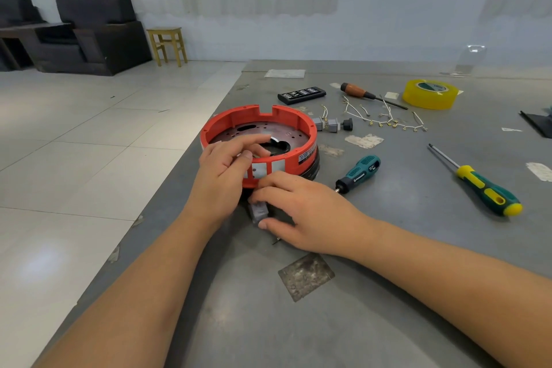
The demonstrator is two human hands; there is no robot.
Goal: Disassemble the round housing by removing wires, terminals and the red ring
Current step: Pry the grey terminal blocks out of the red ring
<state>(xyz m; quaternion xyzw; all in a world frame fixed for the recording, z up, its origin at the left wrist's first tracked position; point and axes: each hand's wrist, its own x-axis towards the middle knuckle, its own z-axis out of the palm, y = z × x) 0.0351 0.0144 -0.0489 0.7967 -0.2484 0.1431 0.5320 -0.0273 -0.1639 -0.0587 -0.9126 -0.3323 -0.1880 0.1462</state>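
Note:
The round housing, a red ring (301,125) around a perforated metal plate (257,133) on a black base, sits on the grey table near its left edge. My left hand (222,176) grips the ring's near wall, fingers over the rim and thumb on the outside. My right hand (301,212) lies in front of the housing and pinches a small grey terminal block (259,211) on the table between thumb and fingers. Loose white wires (385,116) with brass ends and two grey terminals (327,124) lie behind the housing.
A teal stubby screwdriver (360,172) lies right of the housing, a green-yellow screwdriver (484,185) farther right. At the back are a wooden-handled screwdriver (363,93), a black bit case (301,95) and a yellow tape roll (430,94). The table edge runs left of the housing.

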